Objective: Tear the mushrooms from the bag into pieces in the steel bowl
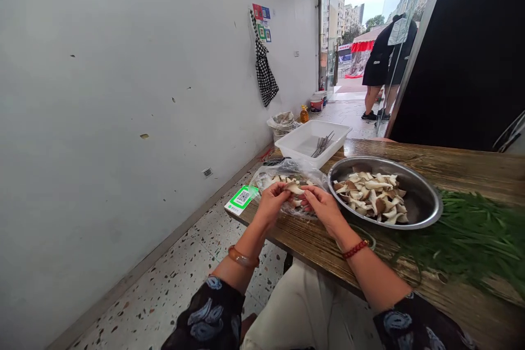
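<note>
Between my two hands is a pale mushroom piece [294, 188], pinched at both ends. My left hand [272, 201] has thumb and fingers closed on its left end. On the right end, my right hand [322, 205] grips it the same way. Just beneath and behind them lies a clear plastic bag [315, 175] with more mushrooms in it. Right of my hands, a steel bowl [430, 213] holds a heap of torn mushroom pieces [377, 194], white with brown caps.
Long green leafy stalks [476, 229] lie on the wooden table [451, 161]. Behind the bag stands a white plastic tray [293, 145] with metal skewers [322, 145]. A QR-code card [241, 198] sits at the left corner. A person [379, 57] bends over near the glass door.
</note>
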The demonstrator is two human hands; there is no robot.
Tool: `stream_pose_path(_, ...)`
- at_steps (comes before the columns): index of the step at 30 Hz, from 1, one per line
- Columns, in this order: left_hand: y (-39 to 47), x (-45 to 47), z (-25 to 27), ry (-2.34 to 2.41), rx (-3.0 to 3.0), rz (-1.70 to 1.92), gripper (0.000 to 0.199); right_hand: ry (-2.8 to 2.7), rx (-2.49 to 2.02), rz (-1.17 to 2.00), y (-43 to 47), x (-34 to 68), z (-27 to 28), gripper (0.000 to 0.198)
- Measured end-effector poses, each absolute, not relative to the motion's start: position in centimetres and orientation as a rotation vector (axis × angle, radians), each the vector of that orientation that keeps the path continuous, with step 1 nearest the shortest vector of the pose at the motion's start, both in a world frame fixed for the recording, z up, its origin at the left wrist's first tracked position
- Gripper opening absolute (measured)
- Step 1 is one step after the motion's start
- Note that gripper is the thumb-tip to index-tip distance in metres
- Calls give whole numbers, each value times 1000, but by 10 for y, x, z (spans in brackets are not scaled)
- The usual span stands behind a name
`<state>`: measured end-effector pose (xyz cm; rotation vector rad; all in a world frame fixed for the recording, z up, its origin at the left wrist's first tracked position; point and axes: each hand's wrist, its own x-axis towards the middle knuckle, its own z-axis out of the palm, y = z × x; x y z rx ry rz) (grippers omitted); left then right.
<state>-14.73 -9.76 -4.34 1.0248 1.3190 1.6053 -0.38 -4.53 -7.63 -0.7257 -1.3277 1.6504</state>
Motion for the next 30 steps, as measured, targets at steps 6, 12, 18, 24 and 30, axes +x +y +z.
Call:
stream_pose_path(6, -107, -138, -50, 1319, 1221, 1565, 22, -1253, -688, 1733, -43, -3, -77, 40)
stream_pose_path(12, -119, -143, -53, 1305, 1069, 1566, 23, -1335, -708, 1672, -45, -2, -75, 38)
stream_pose_path(18, -116, -139, -51, 1389, 1139, 1444, 27, -1443, -664, 1554, -45, -3, -75, 37)
stream_pose_path(24, -111, -128, -53, 1372, 1132, 1432, 25, -1366, -635, 1543, -45, -2, -74, 42)
stream_pose_path(30, -103, -119, -59, 1364, 1070, 1552, 25, -1479, -621, 1411, -42, -2, -78, 34)
